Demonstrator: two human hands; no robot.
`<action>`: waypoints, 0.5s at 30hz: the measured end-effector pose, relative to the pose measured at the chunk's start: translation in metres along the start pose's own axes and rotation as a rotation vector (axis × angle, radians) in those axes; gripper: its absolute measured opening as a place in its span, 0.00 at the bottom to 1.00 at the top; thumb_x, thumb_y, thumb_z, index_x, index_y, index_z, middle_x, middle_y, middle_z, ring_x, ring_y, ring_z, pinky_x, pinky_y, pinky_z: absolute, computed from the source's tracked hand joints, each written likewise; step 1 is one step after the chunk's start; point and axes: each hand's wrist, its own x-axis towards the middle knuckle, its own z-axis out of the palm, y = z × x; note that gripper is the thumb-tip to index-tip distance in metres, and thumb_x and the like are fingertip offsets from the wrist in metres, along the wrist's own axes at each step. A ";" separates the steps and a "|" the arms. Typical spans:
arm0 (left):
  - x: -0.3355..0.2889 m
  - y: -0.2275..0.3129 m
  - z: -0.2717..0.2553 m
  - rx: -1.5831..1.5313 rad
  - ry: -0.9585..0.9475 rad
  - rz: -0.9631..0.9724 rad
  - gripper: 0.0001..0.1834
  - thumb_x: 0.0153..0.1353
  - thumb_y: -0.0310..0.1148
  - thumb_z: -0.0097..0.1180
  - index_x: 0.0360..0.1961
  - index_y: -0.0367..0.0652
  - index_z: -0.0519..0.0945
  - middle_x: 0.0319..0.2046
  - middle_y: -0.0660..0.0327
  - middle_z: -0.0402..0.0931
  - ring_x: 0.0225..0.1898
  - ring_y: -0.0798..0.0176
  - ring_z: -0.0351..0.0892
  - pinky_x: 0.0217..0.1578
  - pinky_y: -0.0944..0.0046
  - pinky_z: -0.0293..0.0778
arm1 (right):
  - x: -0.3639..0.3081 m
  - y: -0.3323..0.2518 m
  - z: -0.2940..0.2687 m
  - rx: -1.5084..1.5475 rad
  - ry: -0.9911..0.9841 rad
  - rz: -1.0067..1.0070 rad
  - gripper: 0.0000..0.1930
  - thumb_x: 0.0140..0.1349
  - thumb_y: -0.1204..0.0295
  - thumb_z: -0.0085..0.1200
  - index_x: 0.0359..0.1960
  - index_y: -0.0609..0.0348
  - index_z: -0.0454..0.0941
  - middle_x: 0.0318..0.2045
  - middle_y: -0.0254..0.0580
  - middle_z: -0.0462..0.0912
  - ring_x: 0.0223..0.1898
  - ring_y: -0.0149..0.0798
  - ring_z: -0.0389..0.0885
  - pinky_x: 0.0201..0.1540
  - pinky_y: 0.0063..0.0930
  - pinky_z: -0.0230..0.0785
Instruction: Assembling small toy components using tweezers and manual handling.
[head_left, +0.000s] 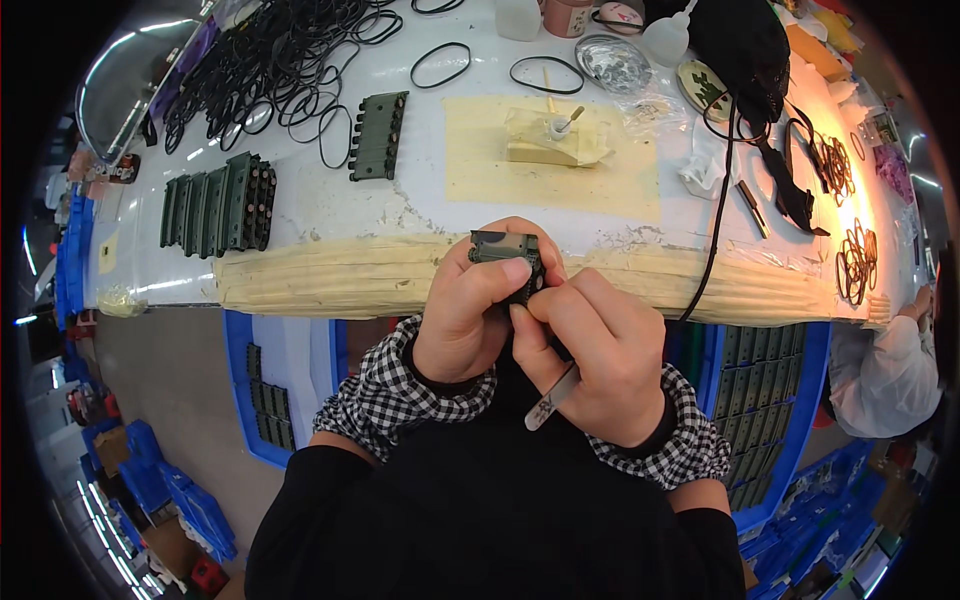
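Observation:
My left hand (452, 312) grips a small dark green plastic model hull (503, 246) with wheels along its side, thumb pressed on its top face. Close against that side, the fingertips of my right hand (612, 345) are pinched together; what lies between the tips is too small to make out. A flat silver metal tool (553, 398) is held in my right palm, its blunt end poking out below the fingers. Its other end is hidden. Both hands are over the table's near edge.
Stacked green hulls (215, 208) stand at left, with a single hull (377, 136) beyond. Black rubber loops (270, 70) pile up far left. A taped block (545, 145) holds a small stick. A black cord (715, 230) hangs over the table edge. Blue trays (812, 400) flank me below.

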 end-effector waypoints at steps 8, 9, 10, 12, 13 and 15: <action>0.000 0.002 0.001 -0.016 -0.016 -0.017 0.15 0.59 0.38 0.52 0.39 0.36 0.74 0.36 0.58 0.75 0.39 0.67 0.73 0.44 0.66 0.70 | 0.000 -0.002 0.001 -0.020 0.035 0.006 0.07 0.50 0.78 0.64 0.26 0.60 0.76 0.20 0.40 0.72 0.17 0.40 0.73 0.18 0.30 0.64; 0.000 0.002 0.001 -0.027 -0.024 -0.017 0.15 0.59 0.39 0.52 0.39 0.36 0.73 0.36 0.58 0.75 0.39 0.67 0.73 0.44 0.66 0.70 | 0.000 -0.002 0.001 -0.027 0.038 -0.001 0.07 0.50 0.77 0.64 0.26 0.60 0.76 0.20 0.40 0.72 0.17 0.40 0.73 0.18 0.30 0.63; 0.000 0.003 0.001 -0.039 -0.031 -0.017 0.16 0.60 0.39 0.52 0.39 0.36 0.73 0.36 0.58 0.75 0.39 0.67 0.73 0.44 0.66 0.70 | 0.000 -0.002 0.001 -0.032 0.040 -0.008 0.07 0.50 0.77 0.64 0.26 0.60 0.76 0.20 0.39 0.72 0.17 0.40 0.73 0.18 0.30 0.63; 0.000 0.003 0.000 -0.012 -0.035 -0.016 0.16 0.60 0.40 0.51 0.39 0.36 0.73 0.36 0.58 0.75 0.39 0.67 0.73 0.45 0.66 0.69 | 0.001 -0.001 0.001 -0.032 0.050 -0.029 0.07 0.50 0.77 0.65 0.26 0.59 0.76 0.19 0.39 0.72 0.17 0.39 0.73 0.18 0.30 0.63; 0.000 0.003 0.000 0.000 -0.038 -0.015 0.16 0.61 0.41 0.50 0.39 0.36 0.73 0.36 0.58 0.75 0.39 0.67 0.73 0.45 0.66 0.69 | 0.001 -0.001 0.001 -0.029 0.053 -0.030 0.07 0.49 0.77 0.65 0.26 0.59 0.76 0.19 0.39 0.72 0.16 0.39 0.73 0.18 0.29 0.63; 0.000 0.002 0.000 0.010 -0.026 -0.020 0.16 0.61 0.41 0.49 0.38 0.37 0.73 0.36 0.58 0.75 0.39 0.67 0.72 0.45 0.66 0.68 | 0.001 -0.001 0.002 -0.025 0.057 -0.033 0.08 0.49 0.76 0.65 0.26 0.59 0.77 0.19 0.38 0.71 0.16 0.39 0.73 0.18 0.29 0.63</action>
